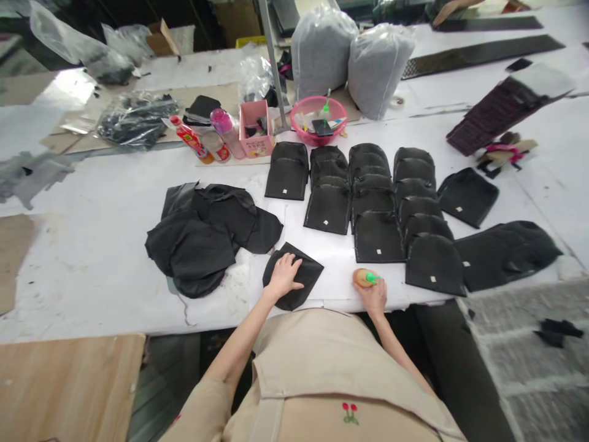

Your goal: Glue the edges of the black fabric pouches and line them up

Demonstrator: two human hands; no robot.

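Observation:
My left hand [285,274] lies with spread fingers on a black fabric piece [304,270] near the table's front edge. A squeeze bottle [363,278] with a green nozzle is in my right hand [375,294], its fingers wrapped round the side. Left of my left hand, a loose heap of black fabric pieces [207,239] covers part of the table. Beyond and to the right of the bottle, black rounded panels [378,236] lie in overlapping columns, several with a small white square on them.
A pink basin [317,132], a pink box [257,144] and bottles [196,142] stand behind the panels. Two stuffed plastic bags [324,55] rise farther back. A metal pole [275,67] stands at the middle. Another person's hand [444,13] shows at the top right.

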